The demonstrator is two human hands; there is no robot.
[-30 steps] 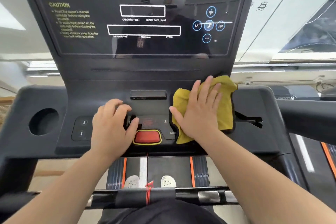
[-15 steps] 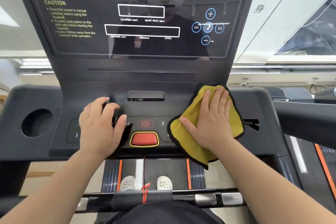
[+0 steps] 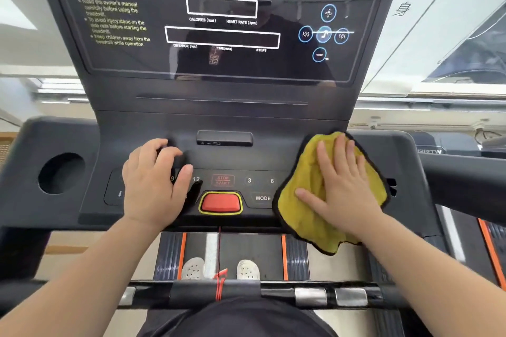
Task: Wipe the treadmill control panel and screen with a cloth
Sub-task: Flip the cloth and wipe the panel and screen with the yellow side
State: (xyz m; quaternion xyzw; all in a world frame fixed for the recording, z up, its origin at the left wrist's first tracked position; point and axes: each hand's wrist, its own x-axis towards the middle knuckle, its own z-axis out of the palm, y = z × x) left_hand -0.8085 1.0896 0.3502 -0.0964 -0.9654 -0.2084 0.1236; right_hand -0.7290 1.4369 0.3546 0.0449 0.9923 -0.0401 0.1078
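Note:
A yellow cloth [image 3: 306,216] with a dark edge lies on the right part of the dark control panel [image 3: 230,161]. My right hand [image 3: 342,186] presses flat on it with fingers spread, and the cloth's lower corner hangs over the panel's front edge. My left hand [image 3: 153,183] rests on the panel's left buttons, fingers curled, holding nothing. The red stop button [image 3: 220,202] and the MODE key [image 3: 262,198] sit between the hands. The dark glossy screen [image 3: 219,22] rises above the panel.
A round cup holder [image 3: 61,173] is sunk in the left wing of the console. A red safety cord [image 3: 219,254] hangs from the stop button to the front handlebar [image 3: 315,295]. The treadmill belt [image 3: 246,249] and my white shoes are below. Another treadmill stands at the right.
My right hand has slid the cloth to the right and down across the panel, uncovering the 3, 6 and MODE keys. My left hand has stayed on the left buttons.

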